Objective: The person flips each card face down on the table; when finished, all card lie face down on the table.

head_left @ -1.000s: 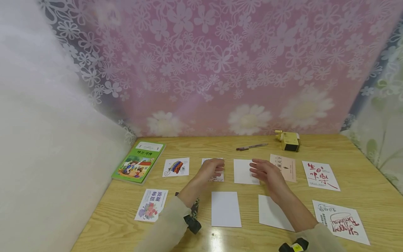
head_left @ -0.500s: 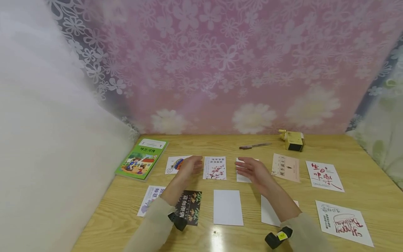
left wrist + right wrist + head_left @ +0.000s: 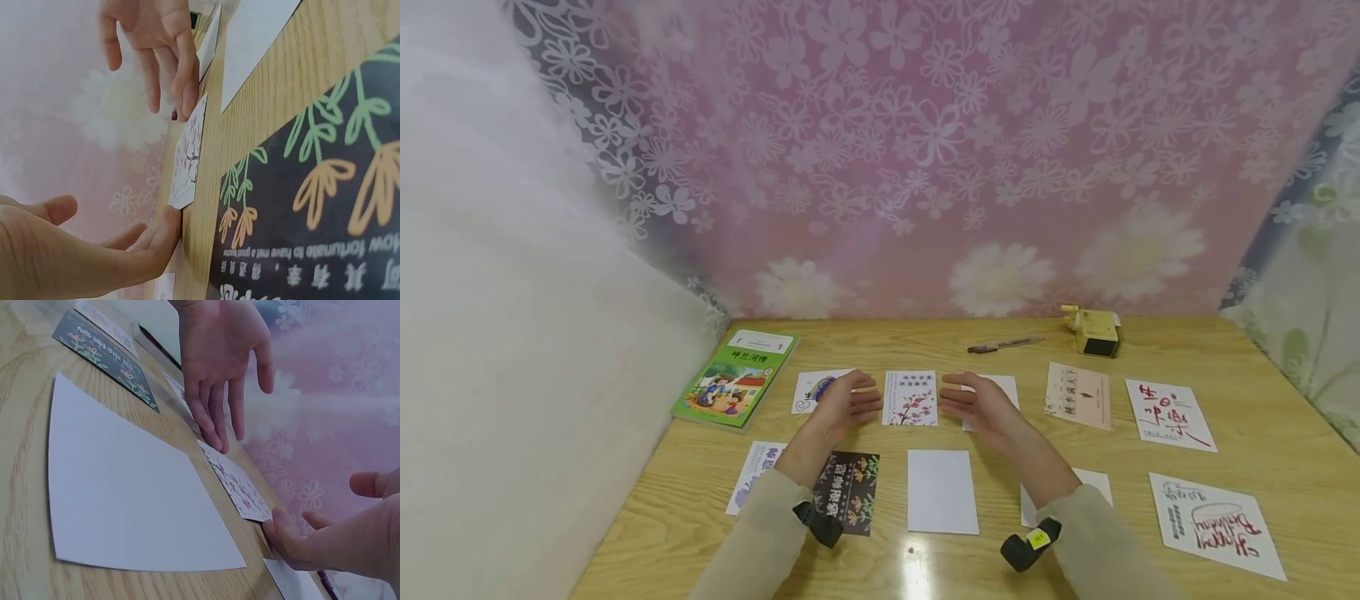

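A white card with pink blossom branches [image 3: 911, 398] lies flat in the back row, between my two hands. On its left, my left hand [image 3: 842, 407] is held edge-down, palm facing the card, fingers relaxed. My right hand [image 3: 988, 408] mirrors it on the other side, fingertips right by the card's edge, partly covering a blank white card [image 3: 1006, 390]. Neither hand holds anything. In the left wrist view, the left fingertips sit at the corner of the blossom card [image 3: 189, 153]. A card with a colourful drawing [image 3: 808, 390] is partly hidden behind the left hand.
Nearer me lie a black floral card [image 3: 853, 496], a blank white card [image 3: 942, 492] and a "Happy Birthday" card [image 3: 1217, 525]. A beige card [image 3: 1078, 396] and a red-lettered card [image 3: 1170, 414] are to the right. Behind are a green book [image 3: 737, 375], a pen [image 3: 1004, 344] and a yellow object [image 3: 1093, 333].
My left hand has moved left off the blossom card, uncovering it and the black floral card. My right hand has moved left across the blank card to the blossom card's right side.
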A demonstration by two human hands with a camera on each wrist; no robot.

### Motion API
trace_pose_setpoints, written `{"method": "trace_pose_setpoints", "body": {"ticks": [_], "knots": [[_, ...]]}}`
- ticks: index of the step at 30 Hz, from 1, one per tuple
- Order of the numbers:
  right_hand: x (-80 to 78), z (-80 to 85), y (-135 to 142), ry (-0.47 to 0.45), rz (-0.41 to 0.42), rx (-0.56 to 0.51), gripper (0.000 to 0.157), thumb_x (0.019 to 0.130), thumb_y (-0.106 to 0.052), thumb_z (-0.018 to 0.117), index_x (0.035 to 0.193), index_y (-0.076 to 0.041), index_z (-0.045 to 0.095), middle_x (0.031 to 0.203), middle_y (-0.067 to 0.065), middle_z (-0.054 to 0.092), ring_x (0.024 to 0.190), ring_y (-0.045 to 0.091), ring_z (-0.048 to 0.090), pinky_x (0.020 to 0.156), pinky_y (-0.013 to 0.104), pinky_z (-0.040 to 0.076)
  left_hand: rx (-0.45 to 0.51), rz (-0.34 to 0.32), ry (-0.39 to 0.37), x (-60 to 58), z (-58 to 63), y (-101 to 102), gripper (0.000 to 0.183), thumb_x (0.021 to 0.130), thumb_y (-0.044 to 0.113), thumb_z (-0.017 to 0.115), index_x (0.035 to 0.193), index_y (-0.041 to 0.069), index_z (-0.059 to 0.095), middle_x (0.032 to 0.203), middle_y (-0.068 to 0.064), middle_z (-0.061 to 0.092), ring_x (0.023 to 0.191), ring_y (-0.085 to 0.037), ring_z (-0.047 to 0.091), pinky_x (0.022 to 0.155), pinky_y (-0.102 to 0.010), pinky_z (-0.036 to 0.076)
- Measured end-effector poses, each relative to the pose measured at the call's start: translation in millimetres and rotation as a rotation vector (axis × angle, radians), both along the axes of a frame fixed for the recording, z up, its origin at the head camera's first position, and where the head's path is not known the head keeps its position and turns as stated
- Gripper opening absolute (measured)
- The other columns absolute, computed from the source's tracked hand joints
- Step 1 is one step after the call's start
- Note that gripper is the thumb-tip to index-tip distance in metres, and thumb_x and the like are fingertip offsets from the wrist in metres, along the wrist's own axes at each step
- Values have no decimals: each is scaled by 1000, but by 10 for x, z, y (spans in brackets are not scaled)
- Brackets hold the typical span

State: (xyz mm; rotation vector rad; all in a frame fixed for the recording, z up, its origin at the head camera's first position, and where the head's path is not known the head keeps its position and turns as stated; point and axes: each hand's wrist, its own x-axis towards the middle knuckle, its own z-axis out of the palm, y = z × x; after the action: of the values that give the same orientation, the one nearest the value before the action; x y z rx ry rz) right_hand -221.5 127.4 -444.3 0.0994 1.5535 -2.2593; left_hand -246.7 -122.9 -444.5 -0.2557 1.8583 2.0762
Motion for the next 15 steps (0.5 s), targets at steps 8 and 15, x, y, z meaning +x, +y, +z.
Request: {"method": "trace_pose_setpoints", "body": {"ticks": [8, 15], "knots": [[-19, -49, -48, -43, -67, -142, 56, 114, -18, 25, 159, 14, 17, 162, 40, 17, 153, 48, 23, 126, 41, 30, 54, 24, -3, 18, 10, 58, 59, 104, 21, 51, 150, -14, 39, 143, -39, 46, 129, -47, 52, 113, -53, 48], [-14, -86, -79, -52, -102, -149, 56, 113, -18, 24, 158, 15, 16, 160, 38, 19, 151, 45, 26, 126, 42, 29, 64, 32, 2, 17, 8, 95, 57, 104, 19, 50, 148, -15, 40, 141, -37, 44, 109, -33, 55, 112, -53, 48]]}}
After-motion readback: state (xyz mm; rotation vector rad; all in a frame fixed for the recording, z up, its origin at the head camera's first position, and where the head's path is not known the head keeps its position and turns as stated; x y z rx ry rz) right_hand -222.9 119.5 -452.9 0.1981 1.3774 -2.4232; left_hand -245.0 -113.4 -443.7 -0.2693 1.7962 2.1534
